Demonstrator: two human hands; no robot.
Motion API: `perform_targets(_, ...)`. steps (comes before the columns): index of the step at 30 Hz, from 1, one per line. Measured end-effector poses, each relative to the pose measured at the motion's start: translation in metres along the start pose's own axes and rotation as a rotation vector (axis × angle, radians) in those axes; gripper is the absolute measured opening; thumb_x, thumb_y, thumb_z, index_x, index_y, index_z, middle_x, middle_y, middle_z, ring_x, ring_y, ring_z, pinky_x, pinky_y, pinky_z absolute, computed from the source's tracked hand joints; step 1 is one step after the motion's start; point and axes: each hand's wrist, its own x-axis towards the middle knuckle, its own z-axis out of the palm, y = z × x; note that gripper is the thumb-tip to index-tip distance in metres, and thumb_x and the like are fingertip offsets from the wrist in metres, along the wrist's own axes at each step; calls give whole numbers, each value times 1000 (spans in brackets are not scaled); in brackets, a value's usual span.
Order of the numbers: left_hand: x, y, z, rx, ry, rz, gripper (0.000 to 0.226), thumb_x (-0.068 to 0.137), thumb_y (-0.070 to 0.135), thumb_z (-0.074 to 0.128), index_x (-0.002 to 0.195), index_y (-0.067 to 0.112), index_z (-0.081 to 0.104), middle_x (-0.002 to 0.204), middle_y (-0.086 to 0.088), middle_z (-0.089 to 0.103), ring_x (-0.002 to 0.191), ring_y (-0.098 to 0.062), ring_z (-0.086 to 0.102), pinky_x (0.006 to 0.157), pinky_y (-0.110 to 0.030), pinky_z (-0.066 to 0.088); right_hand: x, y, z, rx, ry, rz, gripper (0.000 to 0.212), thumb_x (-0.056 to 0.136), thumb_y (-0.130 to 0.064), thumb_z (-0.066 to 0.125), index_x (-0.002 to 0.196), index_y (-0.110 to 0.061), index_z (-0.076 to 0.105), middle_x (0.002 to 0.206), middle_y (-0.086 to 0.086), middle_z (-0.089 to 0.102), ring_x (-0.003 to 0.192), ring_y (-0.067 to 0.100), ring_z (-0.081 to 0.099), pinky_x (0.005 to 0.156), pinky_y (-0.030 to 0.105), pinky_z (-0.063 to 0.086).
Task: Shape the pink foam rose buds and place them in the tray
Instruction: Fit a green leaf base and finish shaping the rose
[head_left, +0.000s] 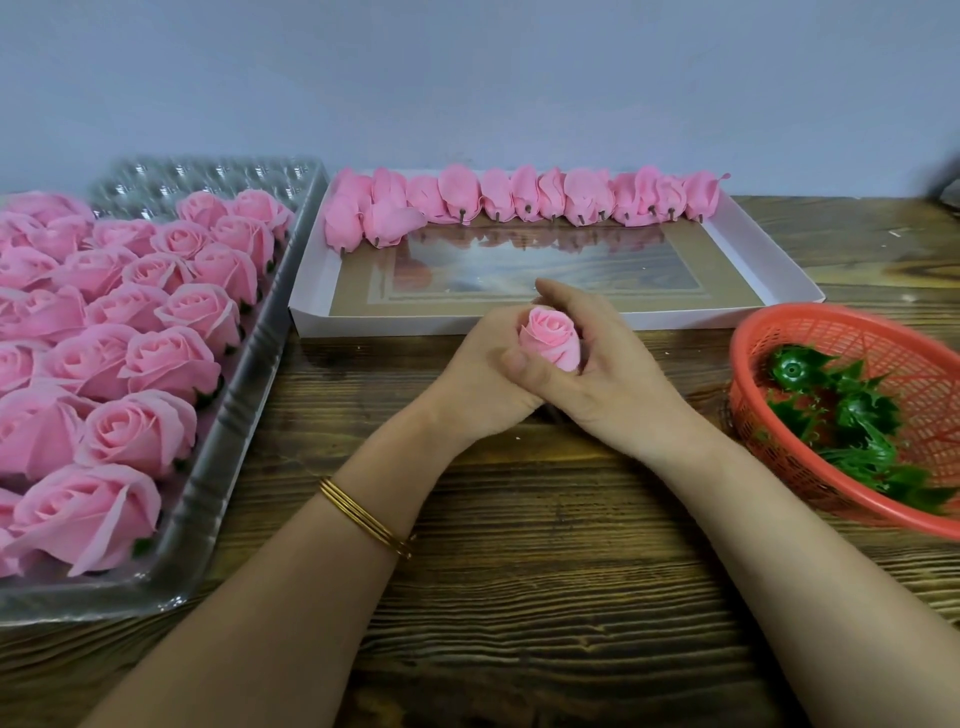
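Both your hands are clasped together around one pink foam rose bud (551, 338), your left hand (475, 376) and right hand (615, 384) curled on its sides with the spiral top showing, just in front of the shallow white cardboard tray (467, 326). Along that tray's far wall lies a row of shaped pink buds (524, 203), stems toward you. Left of the tray a clear plastic blister tray (228, 467) holds open pink roses (140, 431). Right of it a red plastic mesh basket (769, 436) holds green plastic calyxes (852, 415).
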Motion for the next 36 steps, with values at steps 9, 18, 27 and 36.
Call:
perform_targets(9,-3,-1,-1,-250,-238,-146,27,79,-1,74,69,15,55,54,9,49,49,-7,46,48,-17,39,0,-12,-27,878,-111,56,27,59,-30,75,81,-14,78,107,2,73,106,12,66,83,27,55)
perform_targets(18,-5,4,0,-318,-400,-227,45,79,-5,69,114,-18,43,70,-13,35,53,-15,34,46,-23,28,-4,-15,-22,822,-303,18,7,61,-17,73,64,-11,76,110,10,71,114,17,63,88,28,53)
perform_targets(27,-6,4,-1,-326,-410,-239,14,83,-10,65,90,-1,57,65,-7,37,55,-16,34,47,-21,28,-2,-12,-18,794,-333,14,19,56,-13,81,74,-16,79,108,3,73,113,14,63,89,26,52)
perform_targets(36,-5,2,-2,-404,-421,-240,28,82,-11,63,71,10,49,59,-2,37,50,-10,35,47,-21,25,-1,-6,-14,783,-357,28,20,72,0,72,84,-15,79,115,7,70,114,18,63,95,32,51)
